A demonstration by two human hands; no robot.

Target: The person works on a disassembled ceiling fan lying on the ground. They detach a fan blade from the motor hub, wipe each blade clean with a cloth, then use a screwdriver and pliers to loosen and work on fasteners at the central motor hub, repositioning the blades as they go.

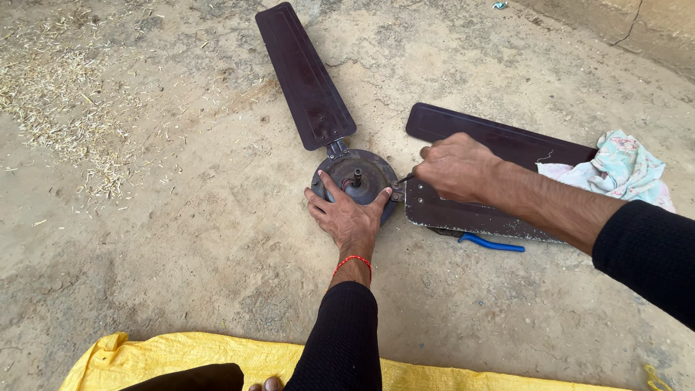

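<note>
A dark brown ceiling fan lies on the concrete floor. Its round motor housing has a short shaft sticking up. My left hand is pressed flat on the housing's near side, fingers spread. My right hand grips a thin tool, apparently a screwdriver, whose tip meets the bracket where one blade joins the housing. Another blade extends away toward the top. A third blade lies loose behind my right hand.
Blue-handled pliers poke out from under the near blade. A pale patterned cloth lies at the right. A yellow sack covers the floor near me. Straw bits scatter at the left. A wall base runs along the top right.
</note>
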